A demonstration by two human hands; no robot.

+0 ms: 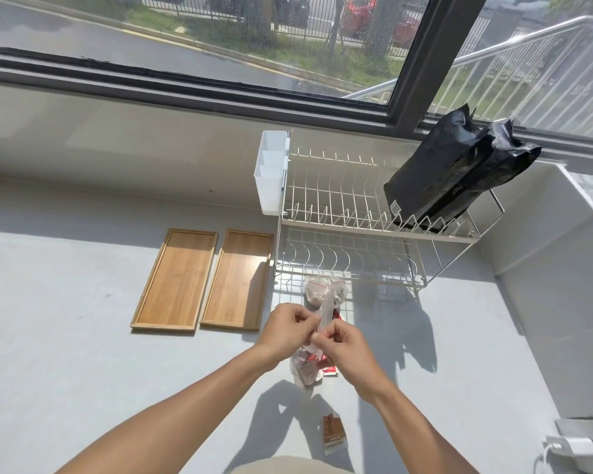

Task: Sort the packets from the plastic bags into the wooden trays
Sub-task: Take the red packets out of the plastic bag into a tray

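Both hands, the left hand (290,328) and right hand (344,347), pinched the top of a clear plastic bag (324,316) of packets with curled fingers, right of 2 wooden trays (177,280).

Both forearms reach toward 12 o'clock; left hand (288,328) and right hand (343,347) meet, fingers curled, pinching.

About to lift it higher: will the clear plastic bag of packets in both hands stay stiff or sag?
The clear plastic bag of packets probably sags: it hangs crumpled below where the left hand and right hand pinch its top. It looks thin, so likely light, perhaps slippery.
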